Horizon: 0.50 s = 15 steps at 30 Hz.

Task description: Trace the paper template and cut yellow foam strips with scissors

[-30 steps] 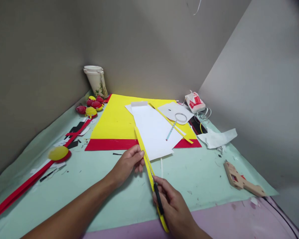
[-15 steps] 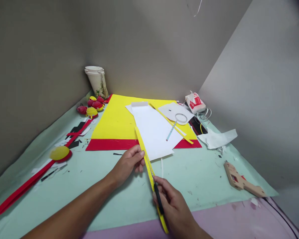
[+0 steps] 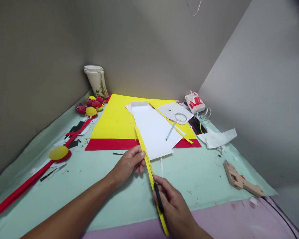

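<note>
A long yellow strip (image 3: 141,139) is pinched between the thumb and fingers of my left hand (image 3: 131,161). Fine cuts run like a fringe along its lower stretch, and its far tip lies over a white sheet (image 3: 155,129). My right hand (image 3: 173,200) is closed around black-handled scissors (image 3: 158,198). Their thin blades lie along the strip's edge, just below my left fingers; how far apart the blades are is hard to see. The strip's near end hangs down past my right hand.
Yellow and red sheets (image 3: 119,121) lie behind the white paper. At left are a red band with a yellow disc (image 3: 59,153), several red-and-yellow lantern shapes (image 3: 91,112) and a white bucket (image 3: 96,79). A glue gun (image 3: 241,181) with a cord lies right, near crumpled tissue (image 3: 218,138).
</note>
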Each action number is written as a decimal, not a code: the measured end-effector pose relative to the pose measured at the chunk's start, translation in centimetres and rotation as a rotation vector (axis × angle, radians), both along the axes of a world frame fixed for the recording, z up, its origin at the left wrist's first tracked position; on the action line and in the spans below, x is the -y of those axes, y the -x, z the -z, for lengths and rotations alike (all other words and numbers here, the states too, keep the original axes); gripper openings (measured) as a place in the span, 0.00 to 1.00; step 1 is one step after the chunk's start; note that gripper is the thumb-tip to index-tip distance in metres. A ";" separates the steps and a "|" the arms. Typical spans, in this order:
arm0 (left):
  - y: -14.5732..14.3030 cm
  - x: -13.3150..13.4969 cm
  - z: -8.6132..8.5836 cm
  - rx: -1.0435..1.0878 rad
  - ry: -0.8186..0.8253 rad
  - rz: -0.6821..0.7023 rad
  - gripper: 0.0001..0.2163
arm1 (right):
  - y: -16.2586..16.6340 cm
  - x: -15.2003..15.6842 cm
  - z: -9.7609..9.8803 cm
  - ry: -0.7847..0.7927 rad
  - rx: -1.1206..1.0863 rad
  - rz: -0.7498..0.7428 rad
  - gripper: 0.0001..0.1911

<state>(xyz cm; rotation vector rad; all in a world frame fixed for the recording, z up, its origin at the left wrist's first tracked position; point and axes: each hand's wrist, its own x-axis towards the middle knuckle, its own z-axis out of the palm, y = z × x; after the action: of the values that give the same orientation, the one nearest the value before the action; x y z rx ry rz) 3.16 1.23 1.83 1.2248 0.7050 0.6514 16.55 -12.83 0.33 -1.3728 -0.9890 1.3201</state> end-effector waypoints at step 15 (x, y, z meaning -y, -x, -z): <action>0.0 -0.4 0.4 0.005 0.005 -0.042 0.10 | 0.0 -0.1 0.1 0.005 0.020 -0.018 0.19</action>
<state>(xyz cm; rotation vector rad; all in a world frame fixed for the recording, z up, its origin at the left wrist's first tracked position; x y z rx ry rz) 3.12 1.60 1.41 1.2054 0.7293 0.6872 16.55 -12.74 0.23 -1.3866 -1.0143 1.3254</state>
